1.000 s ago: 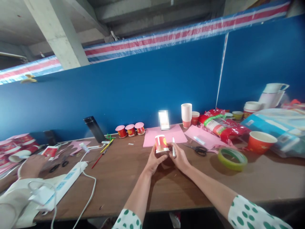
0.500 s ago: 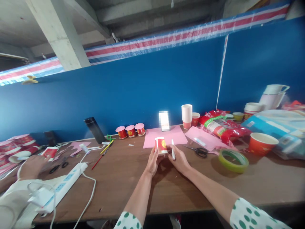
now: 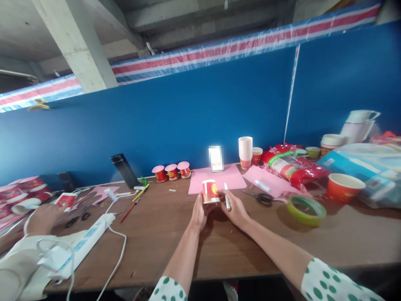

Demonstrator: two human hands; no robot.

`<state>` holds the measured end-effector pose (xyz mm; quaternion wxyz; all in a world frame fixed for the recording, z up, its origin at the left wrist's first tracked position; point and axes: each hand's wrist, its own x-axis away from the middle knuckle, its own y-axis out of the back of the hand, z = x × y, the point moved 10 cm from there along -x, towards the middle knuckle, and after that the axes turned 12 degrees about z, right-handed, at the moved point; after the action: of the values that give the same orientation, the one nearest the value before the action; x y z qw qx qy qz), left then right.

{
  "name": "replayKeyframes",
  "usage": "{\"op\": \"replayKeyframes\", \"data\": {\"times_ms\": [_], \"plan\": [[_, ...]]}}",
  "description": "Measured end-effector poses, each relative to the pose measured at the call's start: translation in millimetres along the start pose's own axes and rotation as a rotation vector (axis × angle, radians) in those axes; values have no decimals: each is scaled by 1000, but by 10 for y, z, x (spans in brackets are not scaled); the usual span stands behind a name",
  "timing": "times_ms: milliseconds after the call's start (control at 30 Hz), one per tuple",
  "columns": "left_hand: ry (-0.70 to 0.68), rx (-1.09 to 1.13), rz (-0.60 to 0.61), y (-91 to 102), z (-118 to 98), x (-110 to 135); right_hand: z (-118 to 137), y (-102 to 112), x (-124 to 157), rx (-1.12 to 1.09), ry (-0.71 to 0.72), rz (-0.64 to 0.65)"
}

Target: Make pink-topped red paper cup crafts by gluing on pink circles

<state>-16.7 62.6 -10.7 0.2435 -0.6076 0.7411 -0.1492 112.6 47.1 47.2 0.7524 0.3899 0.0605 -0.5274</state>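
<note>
Between my hands, above the brown table, is a red paper cup with a yellow emblem and white bands at both ends. My left hand is closed around its left and lower side. My right hand grips a white pen, which points up, while its fingertips touch the cup's right side. Behind the cup lies a sheet of pink paper. Black scissors rest to the right of my right hand.
Three red cups with pink tops stand by the blue partition. A tape roll, an orange cup and a red packet are at right. At left are a power strip, a black bottle and another person's hand.
The cup has shifted very slightly left in my hands. My right hand still has the pen, and the things on the table have stayed put.
</note>
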Motion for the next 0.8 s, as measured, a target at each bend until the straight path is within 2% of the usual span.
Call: {"op": "replayKeyframes", "data": {"times_ms": [433,667,800], "plan": [[13,53,5,-47,3,12,-40,-46,4,-5,-24,53],[69,208,-236,173,27,70,-59,-53,23,14,-48,58],[43,271,-269,202,8,77,-95,-13,28,83,-59,-11]]}}
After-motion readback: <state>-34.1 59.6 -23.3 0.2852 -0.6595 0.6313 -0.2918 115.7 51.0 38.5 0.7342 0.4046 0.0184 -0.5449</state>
